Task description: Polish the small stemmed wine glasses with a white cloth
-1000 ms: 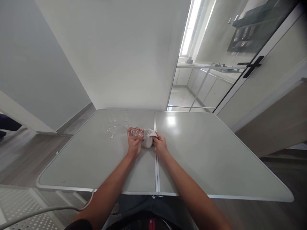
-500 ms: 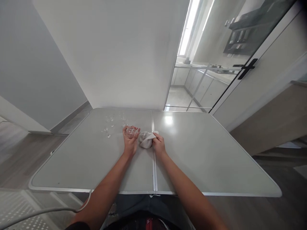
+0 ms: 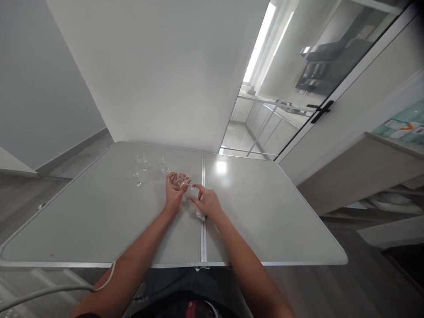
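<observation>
Holds a small clear glass (image 3: 180, 180) in the left hand (image 3: 174, 193), fingers curled round it, raised just above the table (image 3: 99, 221) beside the centre seam. Judges this a cradling grip, suited to something light, fragile and slippery. Cannot tell upright from tilted, given the transparency and small size.

Extends the right hand (image 3: 207, 204) half open, index finger and thumb pointing toward the glass. Places the fingertips very near it; cannot confirm contact. Grasps nothing between those fingers. Pins a white cloth (image 3: 200, 215) under the heel of the palm, flat on the table at the seam. Judges the cloth held down so as not to slide, and kept close to the glass.

Finds further small glasses (image 3: 142, 165) standing in a loose cluster on the far left half of the table, apart from both hands. Judges them grouped away from the working spot, out of the way of knocks. Cannot count them with confidence.

Records a pale cable (image 3: 49, 291) trailing below the near left edge, off the table. Records a white wall panel (image 3: 165, 66) directly behind the table and a black door handle (image 3: 319, 112) on the glazed door to the right, neither within reach of the hands.
</observation>
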Action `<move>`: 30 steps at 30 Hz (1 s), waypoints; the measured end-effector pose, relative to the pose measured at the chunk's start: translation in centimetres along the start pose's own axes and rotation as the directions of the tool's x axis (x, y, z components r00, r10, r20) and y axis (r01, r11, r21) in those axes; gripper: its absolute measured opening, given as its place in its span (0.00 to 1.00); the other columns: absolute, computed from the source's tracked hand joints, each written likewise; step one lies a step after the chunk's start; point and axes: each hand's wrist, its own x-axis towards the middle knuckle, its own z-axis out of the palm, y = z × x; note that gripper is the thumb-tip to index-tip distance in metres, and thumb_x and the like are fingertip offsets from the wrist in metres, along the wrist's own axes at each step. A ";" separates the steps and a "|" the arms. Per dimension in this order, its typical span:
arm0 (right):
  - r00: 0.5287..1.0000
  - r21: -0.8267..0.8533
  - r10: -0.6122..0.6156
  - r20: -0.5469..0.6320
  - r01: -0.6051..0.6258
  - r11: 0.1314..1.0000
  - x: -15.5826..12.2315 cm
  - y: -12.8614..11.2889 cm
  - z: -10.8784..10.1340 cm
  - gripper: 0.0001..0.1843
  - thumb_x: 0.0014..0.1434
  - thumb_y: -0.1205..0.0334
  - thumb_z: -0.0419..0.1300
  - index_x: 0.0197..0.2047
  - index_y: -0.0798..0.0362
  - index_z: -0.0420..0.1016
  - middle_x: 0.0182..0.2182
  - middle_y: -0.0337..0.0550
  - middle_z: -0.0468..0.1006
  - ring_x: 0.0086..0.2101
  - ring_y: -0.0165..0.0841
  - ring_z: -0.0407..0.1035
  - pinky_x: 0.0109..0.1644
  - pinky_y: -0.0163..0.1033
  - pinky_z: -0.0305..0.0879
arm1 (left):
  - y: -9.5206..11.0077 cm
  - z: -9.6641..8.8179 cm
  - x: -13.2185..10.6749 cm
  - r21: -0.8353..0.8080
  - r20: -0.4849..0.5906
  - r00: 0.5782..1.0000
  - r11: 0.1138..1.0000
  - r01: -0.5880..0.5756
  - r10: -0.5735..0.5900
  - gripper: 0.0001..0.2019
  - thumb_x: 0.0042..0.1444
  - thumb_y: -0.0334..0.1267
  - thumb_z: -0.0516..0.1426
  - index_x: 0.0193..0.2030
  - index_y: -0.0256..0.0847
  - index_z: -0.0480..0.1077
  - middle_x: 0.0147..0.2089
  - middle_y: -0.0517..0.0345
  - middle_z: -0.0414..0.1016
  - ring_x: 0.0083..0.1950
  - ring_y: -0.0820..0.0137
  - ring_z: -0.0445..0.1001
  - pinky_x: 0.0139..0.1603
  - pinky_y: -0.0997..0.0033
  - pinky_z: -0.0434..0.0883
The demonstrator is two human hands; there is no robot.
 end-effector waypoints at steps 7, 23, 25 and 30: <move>0.998 -0.366 0.050 -0.030 -0.058 0.929 0.4 0.0 0.5 0.13 0.65 0.54 0.58 0.48 0.46 0.81 0.35 0.43 0.78 0.32 0.34 0.71 0.35 0.37 0.57 | -0.6 0.6 -0.7 0.026 0.164 0.984 0.998 0.062 -0.066 0.34 0.43 0.43 0.74 0.54 0.48 0.62 0.50 0.53 0.73 0.48 0.64 0.78 0.54 0.56 0.74; 0.896 -0.199 0.314 -0.313 -0.385 0.901 10.2 11.1 -10.1 0.13 0.54 0.56 0.63 0.27 0.55 0.84 0.31 0.50 0.85 0.37 0.38 0.78 0.42 0.35 0.66 | -1.8 -0.9 -0.6 0.593 -0.070 0.997 0.803 0.066 -0.030 0.14 0.51 0.46 0.68 0.33 0.44 0.69 0.31 0.62 0.64 0.32 0.70 0.62 0.36 0.70 0.62; 0.884 -0.194 0.336 -0.326 -0.410 0.891 11.4 12.8 -10.5 0.12 0.53 0.57 0.63 0.27 0.56 0.84 0.31 0.51 0.85 0.37 0.38 0.78 0.42 0.35 0.66 | -1.9 -0.8 -0.6 0.597 -0.056 0.998 0.799 0.068 -0.043 0.14 0.52 0.47 0.67 0.32 0.44 0.68 0.30 0.62 0.63 0.32 0.70 0.62 0.35 0.70 0.62; 0.865 -0.183 0.382 -0.327 -0.454 0.872 11.7 15.7 -10.5 0.11 0.51 0.58 0.64 0.30 0.57 0.85 0.30 0.49 0.85 0.35 0.38 0.78 0.40 0.34 0.67 | -1.8 -0.9 -0.6 0.595 -0.080 0.992 0.794 0.128 -0.100 0.15 0.55 0.50 0.64 0.33 0.43 0.67 0.31 0.62 0.62 0.31 0.72 0.59 0.33 0.72 0.60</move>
